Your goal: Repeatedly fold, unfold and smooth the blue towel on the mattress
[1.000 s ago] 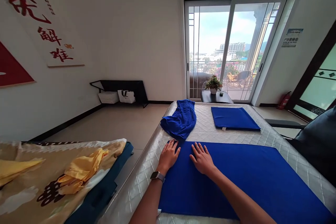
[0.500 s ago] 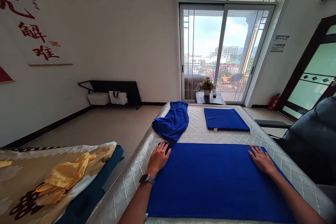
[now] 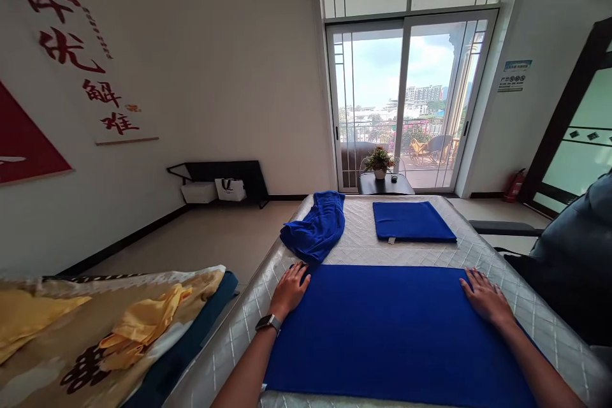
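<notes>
A blue cloth (image 3: 382, 331) lies spread flat and smooth on the white quilted mattress (image 3: 358, 229). My left hand (image 3: 289, 288) rests palm down on its far left corner, fingers out, with a watch on the wrist. On the far right corner lies my right hand (image 3: 486, 296), flat with fingers spread. Just beyond my left hand is a crumpled blue cloth (image 3: 316, 227), close to the spread cloth's far edge. A neatly folded blue cloth (image 3: 414, 221) with a small white tag sits farther off to the right.
To the left stands another bed with a patterned cover (image 3: 43, 338) and a crumpled yellow cloth (image 3: 146, 325). A potted plant (image 3: 379, 161) is on a small table (image 3: 385, 185) beyond the mattress. A dark chair (image 3: 578, 236) is at the right.
The view has turned slightly to the left and up. My right hand has slid a little outward at the far right corner; my left hand stays in place on the cloth.
</notes>
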`<action>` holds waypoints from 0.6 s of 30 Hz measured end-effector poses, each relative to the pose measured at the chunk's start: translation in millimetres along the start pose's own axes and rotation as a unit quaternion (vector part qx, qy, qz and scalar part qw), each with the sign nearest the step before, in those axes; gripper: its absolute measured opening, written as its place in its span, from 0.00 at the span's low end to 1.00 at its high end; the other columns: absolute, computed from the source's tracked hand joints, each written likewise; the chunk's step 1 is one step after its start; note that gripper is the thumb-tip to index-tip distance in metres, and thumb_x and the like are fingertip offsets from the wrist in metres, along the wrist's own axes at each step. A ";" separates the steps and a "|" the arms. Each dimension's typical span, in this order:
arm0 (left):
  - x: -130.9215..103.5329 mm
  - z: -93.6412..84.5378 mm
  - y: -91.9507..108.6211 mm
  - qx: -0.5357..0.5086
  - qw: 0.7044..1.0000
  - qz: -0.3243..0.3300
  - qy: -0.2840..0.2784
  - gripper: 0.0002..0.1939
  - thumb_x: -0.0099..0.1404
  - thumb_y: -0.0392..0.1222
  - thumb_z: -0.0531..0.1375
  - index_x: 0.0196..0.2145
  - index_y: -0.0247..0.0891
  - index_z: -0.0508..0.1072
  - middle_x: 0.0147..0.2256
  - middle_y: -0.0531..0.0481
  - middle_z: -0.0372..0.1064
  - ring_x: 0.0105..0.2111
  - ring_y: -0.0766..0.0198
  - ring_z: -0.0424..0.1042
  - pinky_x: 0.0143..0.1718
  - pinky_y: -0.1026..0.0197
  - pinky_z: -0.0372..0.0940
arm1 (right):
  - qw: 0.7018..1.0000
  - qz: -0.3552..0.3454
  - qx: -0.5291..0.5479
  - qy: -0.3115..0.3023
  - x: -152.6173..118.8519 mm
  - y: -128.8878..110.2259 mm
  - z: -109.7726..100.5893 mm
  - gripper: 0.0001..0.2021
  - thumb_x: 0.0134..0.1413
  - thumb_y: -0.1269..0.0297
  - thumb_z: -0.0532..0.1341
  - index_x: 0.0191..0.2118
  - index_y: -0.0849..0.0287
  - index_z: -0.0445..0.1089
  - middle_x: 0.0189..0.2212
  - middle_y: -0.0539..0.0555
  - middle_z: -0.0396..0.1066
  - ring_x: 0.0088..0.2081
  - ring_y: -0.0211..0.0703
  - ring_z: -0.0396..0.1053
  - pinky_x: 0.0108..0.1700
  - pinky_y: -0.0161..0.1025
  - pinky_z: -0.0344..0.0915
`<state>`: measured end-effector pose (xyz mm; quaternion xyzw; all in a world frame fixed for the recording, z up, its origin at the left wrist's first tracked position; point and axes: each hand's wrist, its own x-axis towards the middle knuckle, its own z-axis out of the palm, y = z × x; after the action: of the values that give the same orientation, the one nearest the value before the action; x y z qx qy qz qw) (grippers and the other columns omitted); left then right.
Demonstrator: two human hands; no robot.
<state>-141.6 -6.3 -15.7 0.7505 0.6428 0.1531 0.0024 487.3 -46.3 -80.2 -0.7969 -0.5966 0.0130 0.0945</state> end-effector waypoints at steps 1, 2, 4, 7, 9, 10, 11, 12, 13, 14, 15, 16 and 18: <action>-0.1 -0.3 0.2 -0.003 1.000 -0.001 0.001 0.27 0.75 0.51 0.48 0.65 0.38 0.68 0.68 0.40 0.61 0.70 0.51 0.56 0.72 0.45 0.50 | 1.000 -0.002 0.001 0.001 1.1 3.1 3.1 0.40 0.63 0.45 0.36 0.75 0.59 0.49 0.76 0.54 0.42 0.75 0.48 0.38 0.74 0.55 0.37; -0.1 -0.4 0.4 -0.006 1.000 -0.003 0.001 0.27 0.75 0.51 0.48 0.64 0.39 0.68 0.68 0.40 0.62 0.70 0.51 0.57 0.72 0.44 0.50 | 1.000 -0.004 0.002 0.003 2.4 6.3 6.5 0.40 0.62 0.45 0.37 0.75 0.59 0.49 0.76 0.54 0.42 0.75 0.47 0.38 0.74 0.54 0.37; -0.5 -0.5 0.6 -0.013 1.000 -0.009 0.004 0.26 0.75 0.50 0.48 0.64 0.40 0.69 0.68 0.41 0.62 0.70 0.50 0.57 0.72 0.44 0.50 | 1.000 -0.010 0.005 0.005 5.2 12.4 13.1 0.40 0.61 0.47 0.38 0.74 0.61 0.51 0.75 0.55 0.44 0.75 0.47 0.39 0.74 0.53 0.38; -1.7 -0.9 1.0 -0.017 1.000 -0.012 0.007 0.27 0.75 0.50 0.49 0.65 0.39 0.68 0.68 0.42 0.62 0.70 0.51 0.56 0.72 0.44 0.50 | 1.000 -0.010 0.008 0.008 8.4 16.8 18.9 0.40 0.59 0.47 0.39 0.74 0.60 0.52 0.74 0.55 0.47 0.74 0.49 0.41 0.74 0.54 0.40; -2.7 -1.6 1.7 -0.017 1.000 -0.012 0.008 0.26 0.75 0.51 0.48 0.65 0.40 0.68 0.68 0.43 0.62 0.70 0.52 0.56 0.72 0.44 0.49 | 1.000 -0.011 0.008 0.011 8.7 15.9 18.9 0.41 0.59 0.46 0.39 0.74 0.59 0.52 0.75 0.55 0.46 0.75 0.50 0.41 0.74 0.56 0.40; -3.1 -2.1 2.0 -0.017 1.000 -0.012 0.008 0.26 0.75 0.51 0.48 0.65 0.40 0.68 0.68 0.43 0.62 0.70 0.53 0.56 0.72 0.44 0.49 | 1.000 -0.010 0.006 0.013 8.3 14.7 18.0 0.41 0.59 0.46 0.38 0.74 0.59 0.51 0.75 0.54 0.46 0.75 0.50 0.41 0.74 0.56 0.40; -3.5 -2.6 2.4 -0.017 1.000 -0.014 0.008 0.26 0.75 0.51 0.48 0.64 0.40 0.68 0.68 0.44 0.62 0.70 0.53 0.56 0.72 0.45 0.48 | 1.000 -0.011 0.005 0.014 7.9 13.3 16.6 0.42 0.59 0.45 0.37 0.74 0.60 0.51 0.75 0.55 0.45 0.75 0.50 0.40 0.74 0.56 0.39; -3.9 -3.0 2.8 -0.017 1.000 -0.015 0.007 0.26 0.75 0.51 0.48 0.64 0.40 0.68 0.68 0.43 0.62 0.70 0.54 0.56 0.72 0.45 0.48 | 1.000 -0.015 0.003 0.012 7.4 12.0 15.1 0.43 0.59 0.45 0.37 0.74 0.61 0.50 0.75 0.55 0.44 0.75 0.50 0.40 0.74 0.56 0.38; -4.2 -3.5 3.1 -0.018 1.000 -0.016 0.006 0.26 0.75 0.50 0.48 0.64 0.40 0.69 0.68 0.43 0.62 0.70 0.54 0.56 0.72 0.46 0.48 | 1.000 -0.017 0.003 0.009 7.0 10.9 13.5 0.43 0.58 0.44 0.36 0.74 0.62 0.50 0.75 0.56 0.44 0.75 0.50 0.39 0.74 0.56 0.38; -4.6 -3.9 3.4 -0.019 1.000 -0.017 0.007 0.26 0.75 0.50 0.48 0.64 0.40 0.69 0.68 0.42 0.62 0.70 0.54 0.56 0.72 0.46 0.48 | 1.000 -0.018 0.003 0.005 6.9 10.1 12.2 0.44 0.58 0.43 0.35 0.74 0.62 0.51 0.75 0.56 0.44 0.75 0.50 0.39 0.74 0.56 0.38; -5.0 -4.4 3.6 -0.020 1.000 -0.016 0.007 0.26 0.76 0.50 0.48 0.64 0.39 0.69 0.68 0.42 0.62 0.70 0.54 0.56 0.72 0.46 0.48 | 1.000 -0.017 0.005 0.000 7.0 9.7 11.1 0.45 0.58 0.43 0.35 0.74 0.62 0.51 0.75 0.56 0.44 0.75 0.51 0.39 0.74 0.56 0.38; -5.5 -4.9 3.8 -0.022 1.000 -0.016 0.009 0.26 0.76 0.50 0.48 0.64 0.39 0.69 0.68 0.43 0.61 0.70 0.54 0.56 0.72 0.46 0.48 | 1.000 -0.016 0.010 -0.003 7.2 9.8 10.6 0.45 0.57 0.42 0.36 0.74 0.61 0.52 0.75 0.56 0.45 0.75 0.51 0.39 0.74 0.57 0.39; -6.4 -6.1 3.8 -0.025 1.000 -0.015 0.012 0.25 0.75 0.50 0.48 0.64 0.41 0.69 0.68 0.44 0.62 0.70 0.54 0.56 0.72 0.46 0.48 | 1.000 -0.010 0.023 0.000 8.0 11.0 10.8 0.44 0.55 0.41 0.37 0.73 0.55 0.54 0.74 0.55 0.50 0.74 0.52 0.42 0.73 0.57 0.41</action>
<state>-140.2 -14.4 -10.6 0.7387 0.6499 0.1780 0.0156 498.6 -40.2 -91.9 -0.7887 -0.6038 0.0256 0.1129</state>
